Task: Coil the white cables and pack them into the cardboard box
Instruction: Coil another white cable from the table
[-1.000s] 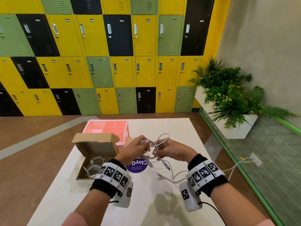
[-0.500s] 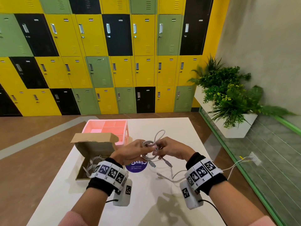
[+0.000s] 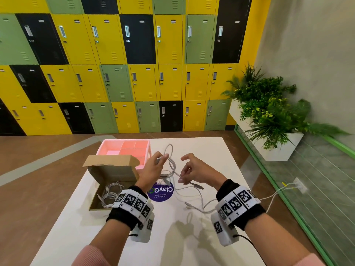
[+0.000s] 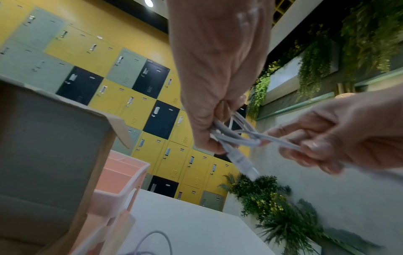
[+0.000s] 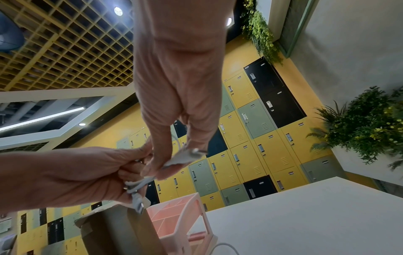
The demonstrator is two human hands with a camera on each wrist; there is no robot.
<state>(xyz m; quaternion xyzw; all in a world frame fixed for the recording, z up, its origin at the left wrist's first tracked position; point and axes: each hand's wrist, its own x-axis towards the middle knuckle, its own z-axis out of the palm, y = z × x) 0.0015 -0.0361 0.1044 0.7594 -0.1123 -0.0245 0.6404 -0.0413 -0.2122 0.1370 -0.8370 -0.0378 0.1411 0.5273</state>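
Above the table, my left hand grips a white cable gathered into loops. In the left wrist view the loops bunch under its curled fingers, and a connector hangs below. My right hand is just to the right and pinches one strand of the same cable. The right wrist view shows that pinch next to the left hand. The open cardboard box stands left of my hands with coiled white cables inside.
A pink divided organizer sits behind the box. More loose white cable lies on the white table near a round purple sticker. A planter stands on the floor to the right, past the table edge.
My hands, close together on the coil before, have drawn apart. The right hand moved right along a strand, and the left still holds the loops.
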